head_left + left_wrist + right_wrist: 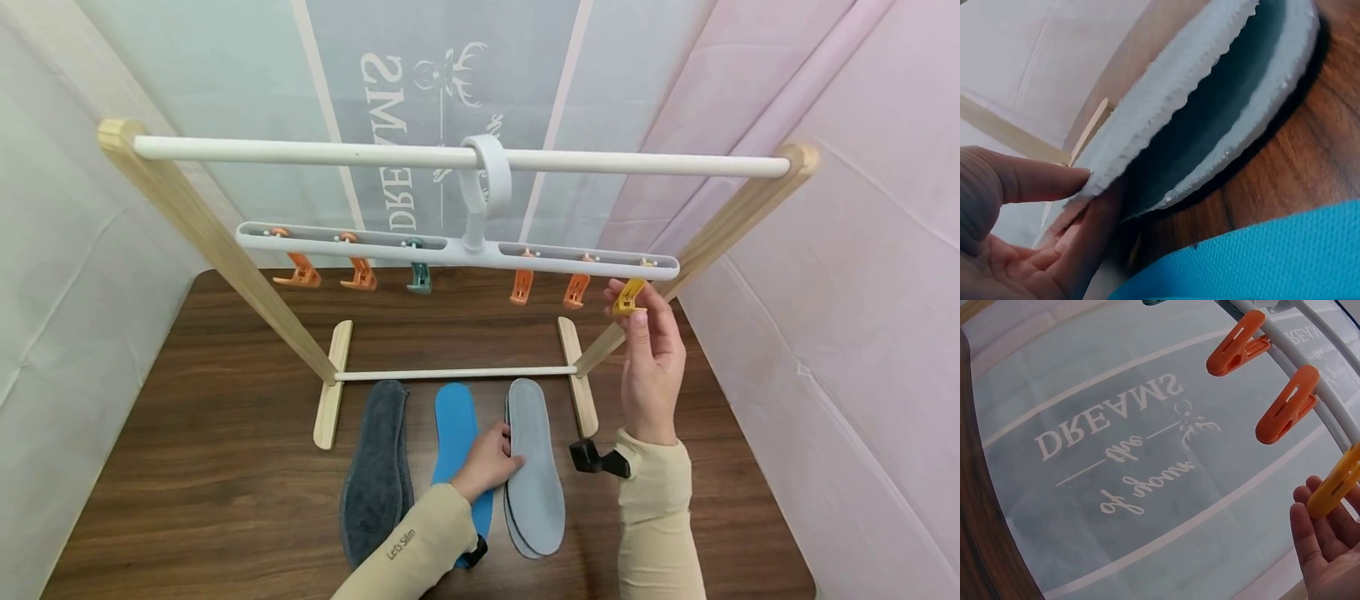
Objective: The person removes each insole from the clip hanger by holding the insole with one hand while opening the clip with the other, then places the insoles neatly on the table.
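My left hand pinches the edge of the upper light grey insole, thumb on top and fingers beneath. In the left wrist view that insole is lifted off the lower one of the pair, leaving a dark gap between them. High on the right, my right hand holds a yellow clip between thumb and fingers. This clip hangs from the right end of a white hanger. In the right wrist view the fingers lie behind the clip, which grips nothing.
The hanger hooks over the white top bar of a wooden rack. Orange clips and a green clip hang along it. A blue insole and dark grey insoles lie on the brown table.
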Tool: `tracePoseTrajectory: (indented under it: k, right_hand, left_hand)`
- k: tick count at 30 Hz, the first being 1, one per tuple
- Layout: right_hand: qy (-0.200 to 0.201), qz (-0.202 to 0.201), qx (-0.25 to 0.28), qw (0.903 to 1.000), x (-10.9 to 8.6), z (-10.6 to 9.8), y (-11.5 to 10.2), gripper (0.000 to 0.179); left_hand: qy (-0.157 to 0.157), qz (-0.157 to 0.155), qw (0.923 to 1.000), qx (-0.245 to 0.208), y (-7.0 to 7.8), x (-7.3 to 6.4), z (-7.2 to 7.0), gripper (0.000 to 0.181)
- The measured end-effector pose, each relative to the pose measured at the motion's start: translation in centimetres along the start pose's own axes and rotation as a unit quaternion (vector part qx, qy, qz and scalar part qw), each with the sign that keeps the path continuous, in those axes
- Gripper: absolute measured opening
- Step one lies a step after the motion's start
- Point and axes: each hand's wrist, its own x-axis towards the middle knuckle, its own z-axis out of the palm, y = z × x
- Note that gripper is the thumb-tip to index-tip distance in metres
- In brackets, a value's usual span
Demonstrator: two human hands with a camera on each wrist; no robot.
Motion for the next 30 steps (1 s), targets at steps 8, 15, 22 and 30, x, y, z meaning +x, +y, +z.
tracePoseTrajectory:
  k: [8, 15, 22, 30]
  right_hand:
    - [-0.002, 0.006, 0.016, 0.9999, -0.1, -0.2, 0.1, 0.031]
    - [-0.002, 0.011, 0.020, 0.9997, -0.1, -0.4, 0.2, 0.031]
    - [0.001, 0.016, 0.015, 0.9998, -0.2, -0.4, 0.4, 0.031]
    - [-0.002, 0.027, -0.006, 0.9996, -0.3, -0.6, 0.5, 0.033]
  left_hand:
    - [0.061, 0.006, 0.9947, 0.083, 0.9, -0.4, 0.2, 0.033]
    - [0.062, 0.010, 0.9911, 0.117, 0.5, -0.6, 0.1, 0.033]
    - [0.041, 0.022, 0.9917, 0.120, 0.2, -1.0, 0.0, 0.031]
    - [0.043, 0.058, 0.9926, 0.097, -0.1, -1.2, -0.5, 0.020]
